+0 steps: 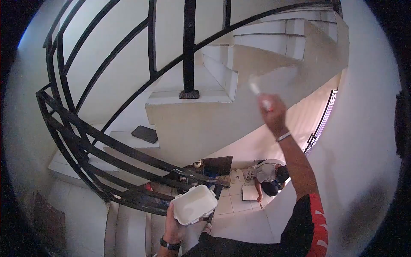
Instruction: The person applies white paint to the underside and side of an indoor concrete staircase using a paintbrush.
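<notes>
My right hand (274,112) is raised against the side wall of the stairs (188,128), its fingers closed round the handle of a blurred, pale-tipped tool (255,88). The tool's tip is at or near the wall below the upper steps; whether it touches cannot be made out. Low in the view, my left hand (172,225) grips a white open container (195,205) by its left side. The container's inside looks whitish, and it is held beside the end of the black railing (141,156).
White steps (269,43) curve up to the right behind black metal bars. A dark flat object (145,134) lies on a lower step. Below, another person (267,171) is near a white board (249,192) on the tiled floor, beside a dark panel (218,166).
</notes>
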Demonstrator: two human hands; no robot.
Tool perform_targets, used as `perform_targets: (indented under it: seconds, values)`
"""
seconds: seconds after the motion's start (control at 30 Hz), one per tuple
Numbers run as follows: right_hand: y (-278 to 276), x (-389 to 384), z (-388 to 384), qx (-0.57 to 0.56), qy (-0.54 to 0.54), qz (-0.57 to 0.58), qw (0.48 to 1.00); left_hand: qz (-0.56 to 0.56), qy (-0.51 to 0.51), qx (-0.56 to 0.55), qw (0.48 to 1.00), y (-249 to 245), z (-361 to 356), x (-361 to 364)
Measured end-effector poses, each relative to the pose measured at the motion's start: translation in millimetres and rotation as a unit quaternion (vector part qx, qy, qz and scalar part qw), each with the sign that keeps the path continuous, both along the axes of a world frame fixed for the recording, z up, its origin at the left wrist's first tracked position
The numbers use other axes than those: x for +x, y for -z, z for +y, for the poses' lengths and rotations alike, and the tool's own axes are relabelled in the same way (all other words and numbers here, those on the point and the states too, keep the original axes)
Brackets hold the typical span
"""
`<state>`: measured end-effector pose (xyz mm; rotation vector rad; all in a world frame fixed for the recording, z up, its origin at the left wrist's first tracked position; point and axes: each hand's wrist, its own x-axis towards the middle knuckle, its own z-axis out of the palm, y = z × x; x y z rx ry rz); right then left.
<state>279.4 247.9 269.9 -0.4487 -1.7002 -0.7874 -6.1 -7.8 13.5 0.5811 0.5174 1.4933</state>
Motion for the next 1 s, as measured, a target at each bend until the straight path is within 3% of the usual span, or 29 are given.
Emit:
perform_targets:
  seconds: [0.1,0.17,0.23,0.3,0.4,0.47,0.53,0.57,0.67,0.7,0.77,0.87,0.93,1.0]
  values:
    - [8,-44,-25,-0.074,-0.093,-0.026,0.993,0.002,-0.006,0.006,1.000,-7,-3,2]
    - [13,-54,-43,-0.115,-0.125,-0.010,0.985,-0.025,0.077,-0.002,0.997,11,-5,-16]
    - [11,-50,-44,-0.146,-0.155,-0.011,0.977,-0.022,0.065,0.006,0.998,0,-9,-4]
    - [10,-33,-38,-0.158,-0.166,0.057,0.972,-0.014,0.052,0.016,0.998,-2,-6,-4]
    - [11,13,-10,-0.175,-0.147,0.124,0.966,-0.045,0.082,0.039,0.995,-3,-3,-4]
    - [9,54,12,-0.186,-0.121,0.185,0.957,0.020,0.011,0.003,1.000,-35,-15,6]
    - [1,89,13,-0.184,-0.109,0.242,0.946,0.030,0.010,-0.006,0.999,-37,-15,5]
    - [-1,119,27,-0.126,-0.013,0.232,0.965,0.041,0.008,-0.017,0.999,-37,-15,5]
    - [-15,147,9,-0.088,0.060,0.298,0.949,0.030,0.013,-0.014,0.999,-37,-16,6]
    - [-18,146,2,-0.088,0.062,0.298,0.949,0.029,0.014,-0.015,0.999,-17,-7,-1]
    - [-22,139,-7,-0.102,0.097,0.353,0.925,-0.033,0.111,-0.002,0.993,40,19,-19]
    - [-13,103,0,-0.051,0.071,0.272,0.958,-0.045,0.093,0.020,0.994,29,8,-19]
    - [-6,70,13,-0.017,0.070,0.208,0.975,-0.008,0.049,-0.009,0.999,-19,-12,-3]
    - [-5,25,13,-0.013,0.001,0.177,0.984,0.029,0.004,-0.036,0.999,-36,-18,4]
